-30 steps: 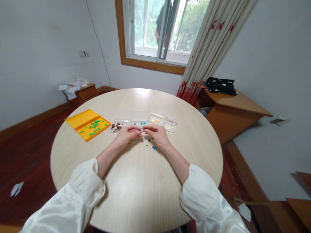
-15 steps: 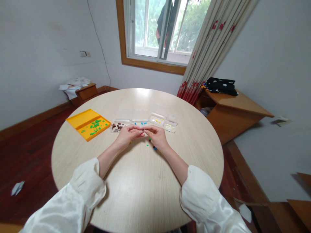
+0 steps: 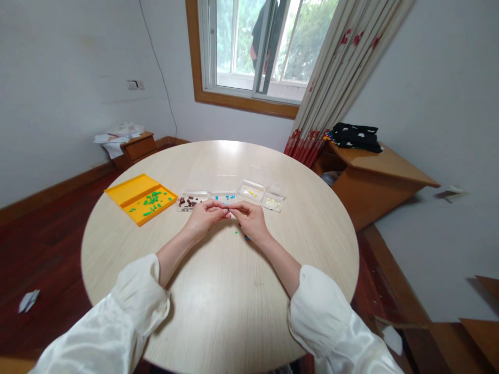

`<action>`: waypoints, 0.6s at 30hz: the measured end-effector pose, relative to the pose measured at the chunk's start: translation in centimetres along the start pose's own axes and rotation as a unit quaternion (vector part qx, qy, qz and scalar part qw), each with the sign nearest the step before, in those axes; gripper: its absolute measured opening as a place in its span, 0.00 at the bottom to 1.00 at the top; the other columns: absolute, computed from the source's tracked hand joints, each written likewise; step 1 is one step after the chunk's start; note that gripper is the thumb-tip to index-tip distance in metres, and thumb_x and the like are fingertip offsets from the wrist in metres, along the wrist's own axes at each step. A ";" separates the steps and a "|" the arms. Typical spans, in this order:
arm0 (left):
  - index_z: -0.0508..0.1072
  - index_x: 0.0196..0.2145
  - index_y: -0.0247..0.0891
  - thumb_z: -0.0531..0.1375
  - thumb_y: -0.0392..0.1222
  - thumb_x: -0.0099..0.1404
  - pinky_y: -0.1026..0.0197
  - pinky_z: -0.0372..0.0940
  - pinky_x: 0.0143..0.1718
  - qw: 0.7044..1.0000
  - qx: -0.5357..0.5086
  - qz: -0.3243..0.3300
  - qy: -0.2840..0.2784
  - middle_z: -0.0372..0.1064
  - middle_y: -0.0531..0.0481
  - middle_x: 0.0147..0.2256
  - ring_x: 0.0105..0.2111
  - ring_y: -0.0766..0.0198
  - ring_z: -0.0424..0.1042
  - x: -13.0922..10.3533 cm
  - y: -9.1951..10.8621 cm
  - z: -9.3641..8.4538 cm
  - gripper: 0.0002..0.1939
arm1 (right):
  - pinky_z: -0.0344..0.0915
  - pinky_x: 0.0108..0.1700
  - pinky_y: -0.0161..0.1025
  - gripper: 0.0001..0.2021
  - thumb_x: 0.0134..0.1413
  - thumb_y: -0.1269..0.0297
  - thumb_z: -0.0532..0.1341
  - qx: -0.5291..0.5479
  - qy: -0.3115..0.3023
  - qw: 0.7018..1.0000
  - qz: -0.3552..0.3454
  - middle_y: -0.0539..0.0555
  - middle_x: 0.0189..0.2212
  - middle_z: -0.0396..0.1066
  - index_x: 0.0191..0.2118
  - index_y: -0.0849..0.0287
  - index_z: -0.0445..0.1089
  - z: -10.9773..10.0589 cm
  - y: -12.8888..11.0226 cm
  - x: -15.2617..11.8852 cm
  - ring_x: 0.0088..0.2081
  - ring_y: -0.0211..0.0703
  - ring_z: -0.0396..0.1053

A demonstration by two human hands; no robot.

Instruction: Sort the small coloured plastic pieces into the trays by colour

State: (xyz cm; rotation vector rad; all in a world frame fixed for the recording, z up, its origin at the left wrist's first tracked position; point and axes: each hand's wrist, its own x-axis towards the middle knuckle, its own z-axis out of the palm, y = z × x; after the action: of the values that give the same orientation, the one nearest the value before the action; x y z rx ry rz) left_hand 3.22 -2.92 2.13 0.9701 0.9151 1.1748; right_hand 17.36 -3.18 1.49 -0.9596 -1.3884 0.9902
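Note:
My left hand (image 3: 203,220) and my right hand (image 3: 251,219) meet fingertip to fingertip above the middle of the round table (image 3: 218,301). Both are closed in a pinch around something small and dark that I cannot make out. Just beyond my left hand lies a clear box of brown pieces (image 3: 188,201). Blue pieces (image 3: 226,197) sit in another clear box behind the fingertips. Past my right hand are clear boxes with yellow pieces (image 3: 253,192) and pale pieces (image 3: 272,202). A small green piece (image 3: 236,232) lies on the table beside my right hand.
An open yellow case (image 3: 136,186) holding green pieces (image 3: 152,200) lies at the table's left. Behind the table are a window and a long curtain (image 3: 327,78). A wooden cabinet (image 3: 374,171) with black cloth on top stands at the right.
My right hand has turned slightly, and its fingers now cover more of the small pieces beside it. My left hand has hardly moved.

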 end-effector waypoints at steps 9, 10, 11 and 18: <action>0.69 0.24 0.34 0.71 0.43 0.36 0.56 0.69 0.39 0.999 0.037 0.025 0.007 0.73 0.51 0.25 0.25 0.66 0.73 0.1 -0.1 0.0 0.19 | 0.68 0.42 0.40 0.04 0.40 0.63 0.65 0.029 0.011 0.999 0.032 0.51 0.28 0.75 0.25 0.56 0.75 0.2 0.0 0.2 0.34 0.42 0.72; 0.69 0.24 0.34 0.71 0.43 0.36 0.56 0.69 0.39 0.999 0.040 0.025 0.006 0.73 0.51 0.26 0.25 0.66 0.73 0.1 -0.1 -0.1 0.19 | 0.68 0.42 0.40 0.04 0.40 0.63 0.65 0.036 0.013 0.999 0.036 0.52 0.28 0.75 0.25 0.56 0.75 0.2 0.0 0.2 0.34 0.42 0.72; 0.69 0.24 0.34 0.71 0.44 0.36 0.56 0.69 0.39 0.999 0.043 0.025 0.005 0.73 0.51 0.26 0.25 0.65 0.73 0.2 -0.1 -0.1 0.19 | 0.68 0.42 0.40 0.04 0.40 0.63 0.65 0.041 0.015 0.998 0.040 0.52 0.28 0.75 0.25 0.56 0.74 0.2 0.1 0.3 0.34 0.42 0.72; 0.70 0.24 0.34 0.72 0.44 0.35 0.56 0.69 0.38 0.999 0.038 0.009 0.004 0.73 0.51 0.25 0.26 0.64 0.73 0.1 0.0 -0.1 0.19 | 0.67 0.32 0.35 0.08 0.42 0.61 0.63 0.049 0.045 0.996 0.056 0.51 0.27 0.72 0.31 0.57 0.74 -0.3 0.3 0.7 0.31 0.38 0.70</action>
State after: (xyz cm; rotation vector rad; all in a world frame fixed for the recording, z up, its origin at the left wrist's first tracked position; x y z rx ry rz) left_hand 3.17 -2.84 2.12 1.0367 0.9652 1.1678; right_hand 17.59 -2.40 1.48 -1.0053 -1.2114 1.0763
